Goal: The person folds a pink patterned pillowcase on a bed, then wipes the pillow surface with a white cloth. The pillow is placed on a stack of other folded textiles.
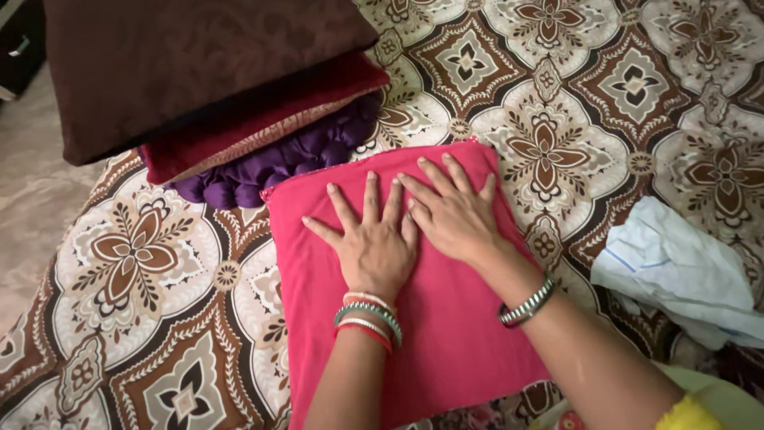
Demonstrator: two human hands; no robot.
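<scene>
Both hands are lying flat on a pink cushion cover (414, 318) in the lower middle of the frame. The left hand (372, 243) is pressing palm down with its fingers spread and pointing toward the top of the frame; its grip is open and closing on nothing. The right hand (454, 215) is resting just beside it, also palm down, fingers stretched out and angled toward the upper left, its grip likewise open. The two hands are touching or nearly touching at the inner fingers. Coloured bangles (368, 317) are sitting on the left wrist, and a metal bangle (527, 304) is circling the right wrist.

The pink cushion cover is lying spread on a bed covered by a patterned sheet (605, 103) in brown, cream and black. In the upper left of the frame a stack of cushions is resting on the bed: a dark brown cushion (183, 64) on top, a maroon cushion (263, 119) under it, and a purple ruched cushion (278, 163) at the bottom, whose edge is touching the upper left corner of the pink cover. At the right edge of the frame a pale blue cloth (684, 271) is lying crumpled, well apart from the hands.
</scene>
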